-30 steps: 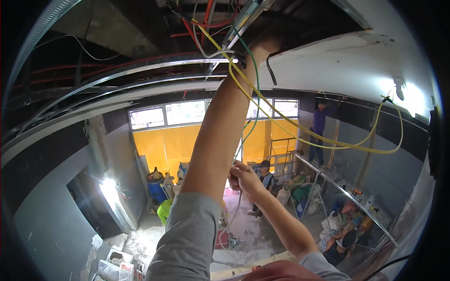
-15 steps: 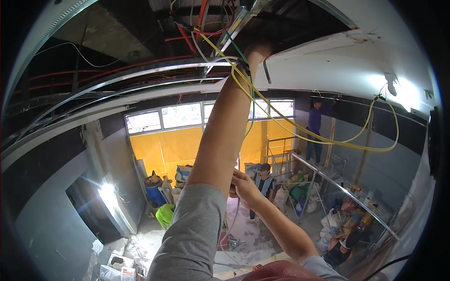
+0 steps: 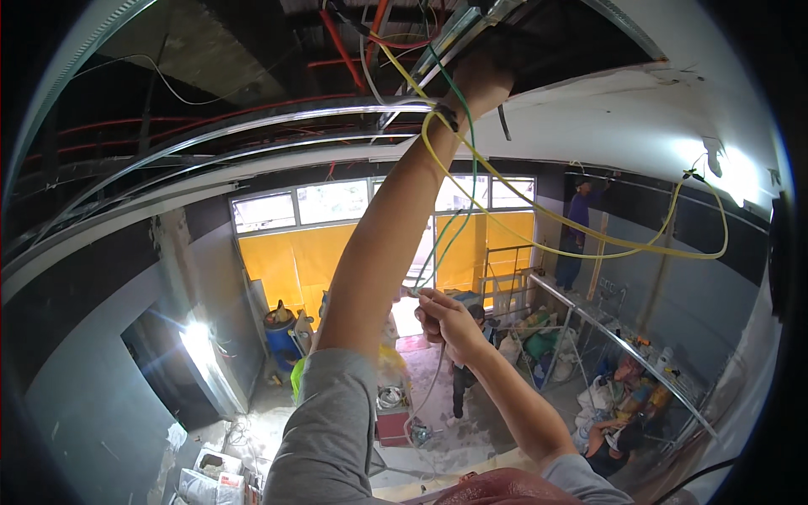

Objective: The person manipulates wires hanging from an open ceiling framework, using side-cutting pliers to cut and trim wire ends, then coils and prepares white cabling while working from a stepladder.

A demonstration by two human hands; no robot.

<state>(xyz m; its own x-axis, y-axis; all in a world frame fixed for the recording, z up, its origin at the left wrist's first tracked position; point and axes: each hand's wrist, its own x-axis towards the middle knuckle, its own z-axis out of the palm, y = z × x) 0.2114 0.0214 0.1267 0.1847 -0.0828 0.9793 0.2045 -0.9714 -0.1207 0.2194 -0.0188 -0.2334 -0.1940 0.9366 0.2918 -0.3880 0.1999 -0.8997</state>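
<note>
Holding a grey cable (image 3: 439, 364) in the right hand (image 3: 450, 324), with thumb and fingers curled tight around it, out in front of the body near the middle of the view. Hanging below the fist in a loose curve toward the floor, on the underside of the grip. Showing a short pale piece just past the fingertips too, on the side toward the left forearm. Having a green wire (image 3: 474, 160) strung down from above to those fingertips; cannot tell whether pinched with the cable or only beside it.

Holding the left hand (image 3: 486, 80) high at the dark ceiling gap (image 3: 572, 52), well above the cable. Cannot tell its grip, lost in shadow and blur. Showing black tape (image 3: 447, 117) at the left wrist, with yellow cables (image 3: 690, 257) looping out to the right.

Facing yellow panels (image 3: 290, 265) under windows (image 3: 332, 202), with a blue barrel (image 3: 283, 339) to the left and a person in purple (image 3: 579, 210) to the right.
</note>
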